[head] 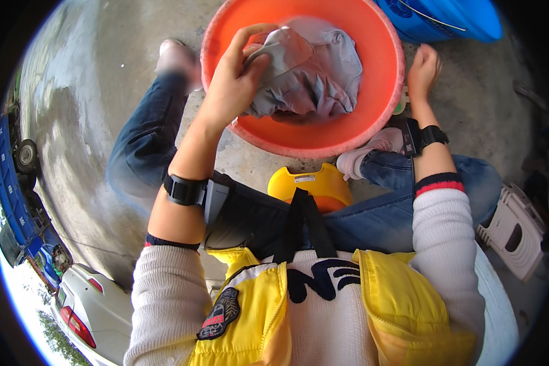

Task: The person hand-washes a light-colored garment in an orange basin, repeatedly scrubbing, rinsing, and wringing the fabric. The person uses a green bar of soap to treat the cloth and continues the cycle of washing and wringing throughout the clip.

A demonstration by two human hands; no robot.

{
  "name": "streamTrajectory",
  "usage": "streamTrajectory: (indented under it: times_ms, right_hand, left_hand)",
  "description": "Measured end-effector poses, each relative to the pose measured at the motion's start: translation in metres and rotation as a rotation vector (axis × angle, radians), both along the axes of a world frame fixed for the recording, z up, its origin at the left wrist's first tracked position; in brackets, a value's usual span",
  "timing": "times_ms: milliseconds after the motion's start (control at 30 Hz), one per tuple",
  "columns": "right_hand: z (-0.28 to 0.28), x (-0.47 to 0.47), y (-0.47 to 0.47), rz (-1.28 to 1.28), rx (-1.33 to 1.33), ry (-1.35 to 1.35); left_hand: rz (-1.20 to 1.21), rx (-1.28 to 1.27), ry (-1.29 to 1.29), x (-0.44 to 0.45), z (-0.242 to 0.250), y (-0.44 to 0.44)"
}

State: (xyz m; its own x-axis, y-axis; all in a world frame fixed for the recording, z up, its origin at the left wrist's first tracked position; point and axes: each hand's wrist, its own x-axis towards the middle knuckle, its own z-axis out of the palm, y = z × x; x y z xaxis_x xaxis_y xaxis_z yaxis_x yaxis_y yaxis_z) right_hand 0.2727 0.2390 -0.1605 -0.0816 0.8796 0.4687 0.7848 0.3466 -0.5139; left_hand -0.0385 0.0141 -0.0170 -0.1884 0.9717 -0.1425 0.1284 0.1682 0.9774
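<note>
My left hand (242, 78) grips a fold of a grey garment (334, 68) and lifts it above the bottom of an orange plastic basin (379, 119). A zip runs along the cloth's right edge, and part of the garment lies bunched in the basin. Outside the basin's right rim is my right hand (424, 71), its fingers curled. Its palm is hidden, so I cannot tell whether it holds anything. Below it, partly covered by the rim, a small green and pale object (400, 103) rests on the floor.
A blue bucket (439, 18) with a wire handle stands beyond the basin at right. Between my legs is a yellow and orange plastic object (309, 183). A pale plastic step stool (514, 233) lies at right. Far left are a white car (91, 315) and a blue truck (13, 174).
</note>
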Motion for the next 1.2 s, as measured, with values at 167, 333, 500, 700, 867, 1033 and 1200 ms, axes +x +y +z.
streamTrajectory:
  times_ms: [167, 333, 500, 700, 867, 1033, 1200]
  right_hand:
    - [0.108, -0.084, -0.040, 0.926, -0.309, 0.269]
    - [0.110, -0.102, -0.093, 0.794, -0.985, 0.564]
    - [0.148, -0.095, -0.090, 0.850, -0.872, 1.036]
    - [0.183, -0.084, -0.079, 0.859, -1.000, 0.912]
    - [0.184, -0.082, -0.070, 0.822, -1.037, 0.991]
    - [0.170, -0.090, -0.081, 0.858, -0.959, 0.661]
    - [0.159, -0.083, -0.076, 0.964, -1.018, 0.393]
  left_hand:
    - [-0.119, 0.171, -0.226, 0.011, 0.020, 0.000]
    - [-0.096, 0.194, -0.313, 0.007, 0.022, -0.005]
    - [0.139, 0.206, 0.329, 0.002, 0.010, 0.000]
    - [0.077, 0.610, 0.881, 0.026, 0.005, 0.010]
    - [0.157, 0.607, 0.967, 0.047, -0.002, 0.014]
    - [0.249, 0.391, 0.521, 0.049, -0.001, 0.019]
    - [0.226, 0.184, 0.204, 0.042, 0.006, 0.017]
